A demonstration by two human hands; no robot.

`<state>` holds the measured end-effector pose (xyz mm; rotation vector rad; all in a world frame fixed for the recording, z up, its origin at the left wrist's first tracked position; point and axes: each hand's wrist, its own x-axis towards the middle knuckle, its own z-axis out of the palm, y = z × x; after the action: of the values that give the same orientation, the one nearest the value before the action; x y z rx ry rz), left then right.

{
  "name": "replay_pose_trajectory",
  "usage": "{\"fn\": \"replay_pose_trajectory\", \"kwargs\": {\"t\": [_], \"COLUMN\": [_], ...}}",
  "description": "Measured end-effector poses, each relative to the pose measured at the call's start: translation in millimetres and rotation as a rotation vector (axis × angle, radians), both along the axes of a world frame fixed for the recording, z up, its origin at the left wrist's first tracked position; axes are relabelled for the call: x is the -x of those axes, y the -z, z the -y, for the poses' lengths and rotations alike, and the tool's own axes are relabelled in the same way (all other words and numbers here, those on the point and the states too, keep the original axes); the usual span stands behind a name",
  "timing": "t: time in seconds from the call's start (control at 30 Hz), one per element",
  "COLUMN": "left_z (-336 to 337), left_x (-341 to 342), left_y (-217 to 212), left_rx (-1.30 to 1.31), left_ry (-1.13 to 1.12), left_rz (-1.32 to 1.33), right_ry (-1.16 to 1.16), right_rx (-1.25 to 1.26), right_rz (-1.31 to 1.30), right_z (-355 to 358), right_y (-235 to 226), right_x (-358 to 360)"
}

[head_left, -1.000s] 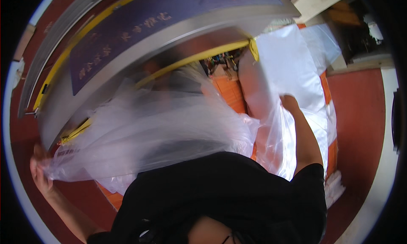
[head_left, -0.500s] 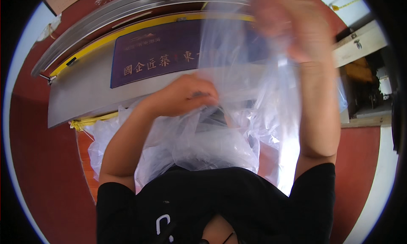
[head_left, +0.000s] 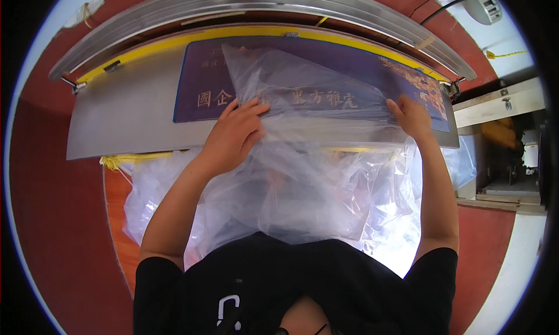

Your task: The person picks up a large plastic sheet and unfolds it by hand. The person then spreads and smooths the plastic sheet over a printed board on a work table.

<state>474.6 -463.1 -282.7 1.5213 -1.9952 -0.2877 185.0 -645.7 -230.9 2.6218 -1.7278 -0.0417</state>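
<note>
A clear plastic sheet, perhaps part of a bag, is spread over the front of a metal worktop. Its pointed corner lies across a purple mat with gold lettering. My left hand rests on the plastic with its fingers stretched out and somewhat apart. Pinched between thumb and fingers of my right hand is the plastic's right edge. More crumpled clear plastic hangs off the worktop's near edge toward my body.
Behind the mat runs a yellow strip, and beyond it a long silvery metal bar. A pale cabinet with an exposed dark interior stands at right. Yellow ties lie under the worktop's front left edge.
My right hand has come down from high up, laying the raised plastic over the mat. My left hand has shifted slightly left and its fingers have spread.
</note>
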Motion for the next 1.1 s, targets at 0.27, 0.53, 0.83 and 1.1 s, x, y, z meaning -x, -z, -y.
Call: {"fn": "replay_pose_trajectory", "kwargs": {"t": [0.27,0.53,0.83,1.1], "left_z": [-1,-13,-14,-14], "left_x": [12,1,-71,-65], "left_y": [3,-1,-27,-60], "left_rx": [-0.023,-0.038,-0.121,-0.241], "left_ry": [0.062,0.031,-0.124,0.000], "left_rz": [-0.130,-0.494,-1.512,-1.270], "right_ry": [-0.409,-0.539,-0.557,-0.769], "right_rx": [0.170,-0.191,-0.832,-0.547], "right_rz": [0.296,0.456,1.029,0.944], "right_z": [-17,-17,-63,-98], "right_y": [27,41,-17,-31], "right_x": [-183,-260,-239,-211]}}
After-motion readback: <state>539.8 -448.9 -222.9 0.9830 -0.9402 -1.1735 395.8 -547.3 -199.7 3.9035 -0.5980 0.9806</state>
